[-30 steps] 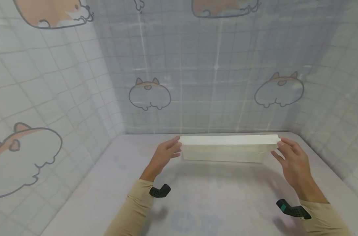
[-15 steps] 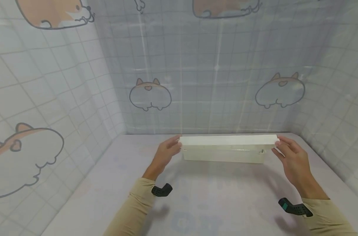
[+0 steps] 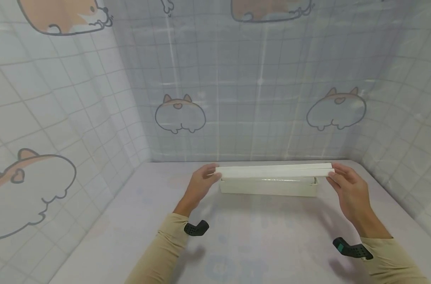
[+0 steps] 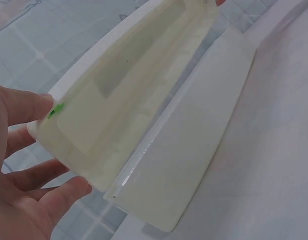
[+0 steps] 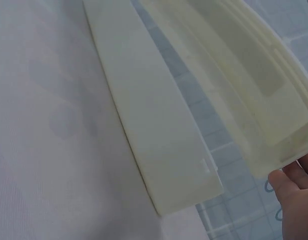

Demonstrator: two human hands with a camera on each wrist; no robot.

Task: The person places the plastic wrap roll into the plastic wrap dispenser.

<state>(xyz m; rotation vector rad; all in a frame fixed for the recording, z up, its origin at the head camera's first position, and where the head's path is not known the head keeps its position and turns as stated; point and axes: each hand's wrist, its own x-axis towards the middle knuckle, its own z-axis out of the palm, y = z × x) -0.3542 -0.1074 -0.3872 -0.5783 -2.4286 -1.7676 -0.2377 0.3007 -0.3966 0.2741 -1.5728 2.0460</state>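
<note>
A long white plastic lid (image 3: 272, 172) spans the space between both hands, raised and tilted above a long white box (image 3: 268, 187) on the table. My left hand (image 3: 198, 188) pinches the lid's left end, its thumb near a small green mark (image 4: 55, 110) in the left wrist view. At the opposite end, my right hand (image 3: 352, 194) grips the lid between thumb and fingers. The right wrist view shows the lid's hollow underside (image 5: 229, 75) and a gap between it and the box (image 5: 148, 110). What the box holds is hidden.
A pale cloth with faint printed letters (image 3: 237, 268) covers the table. Grid-patterned curtains (image 3: 258, 79) with dog drawings close off the back and both sides. Each wrist carries a black camera mount (image 3: 197, 228).
The lid has come up off the box and tipped, so more of the box's upper rim shows beneath it. Both hands have shifted only slightly and keep their hold.
</note>
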